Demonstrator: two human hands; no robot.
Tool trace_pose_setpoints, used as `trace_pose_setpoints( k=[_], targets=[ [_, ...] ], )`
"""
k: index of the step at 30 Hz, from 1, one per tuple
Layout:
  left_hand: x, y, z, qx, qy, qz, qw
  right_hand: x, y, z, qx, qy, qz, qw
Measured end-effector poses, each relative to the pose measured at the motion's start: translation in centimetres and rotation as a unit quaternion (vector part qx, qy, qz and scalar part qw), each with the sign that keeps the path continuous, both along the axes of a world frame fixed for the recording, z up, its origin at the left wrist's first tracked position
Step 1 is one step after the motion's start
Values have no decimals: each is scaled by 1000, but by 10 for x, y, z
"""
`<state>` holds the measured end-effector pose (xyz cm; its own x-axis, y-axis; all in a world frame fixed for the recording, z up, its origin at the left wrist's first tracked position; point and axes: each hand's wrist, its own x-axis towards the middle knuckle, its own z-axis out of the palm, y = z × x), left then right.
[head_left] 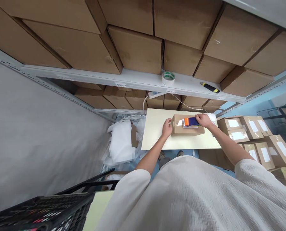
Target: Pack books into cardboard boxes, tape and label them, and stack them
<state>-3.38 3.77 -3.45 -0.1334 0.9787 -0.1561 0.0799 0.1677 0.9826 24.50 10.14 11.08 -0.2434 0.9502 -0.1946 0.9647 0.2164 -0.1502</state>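
Observation:
A small brown cardboard box [187,130] lies on a pale yellow table [155,134]. My left hand [167,127] presses against the box's left end, fingers curled round its edge. My right hand [204,120] rests on top of the box at its right side, gripping an orange and dark blue object [190,121] that lies over a white label on the lid.
A grey metal shelf [123,78] carries a tape roll [168,77] and a black-and-yellow knife [209,87], under stacked large cartons. Several labelled small boxes [251,134] are piled at the right. White packing sheets [121,142] lie on the floor left. A black crate [42,211] sits bottom left.

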Motion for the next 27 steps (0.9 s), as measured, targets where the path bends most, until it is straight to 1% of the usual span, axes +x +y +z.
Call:
trace_pose_setpoints(
  k=[2, 3, 6, 8, 13, 17, 20, 24, 27],
  targets=[
    [2, 2, 13, 74, 55, -44, 995, 2, 1, -1, -8, 40, 8, 999],
    [4, 3, 19, 94, 84, -76, 989, 3, 1, -1, -11, 60, 4, 998],
    [12, 5, 30, 115, 159, -160, 967, 3, -1, -2, -13, 101, -2, 995],
    [15, 5, 31, 120, 194, -185, 956, 3, -3, -2, -17, 96, 18, 995],
    [17, 2, 28, 122, 246, -206, 939, 5, -3, 5, -40, 24, 87, 995],
    [16, 2, 29, 108, 274, -214, 931, 8, 2, 13, -59, -6, 155, 986],
    [14, 4, 30, 106, 281, -220, 928, 10, 6, 17, -71, -46, 192, 978],
    [9, 10, 31, 93, 286, -226, 927, 7, 11, 17, -68, -97, 194, 974],
    [5, 15, 32, 78, 321, -246, 911, 5, 15, 18, -75, -119, 189, 972]
  ],
)
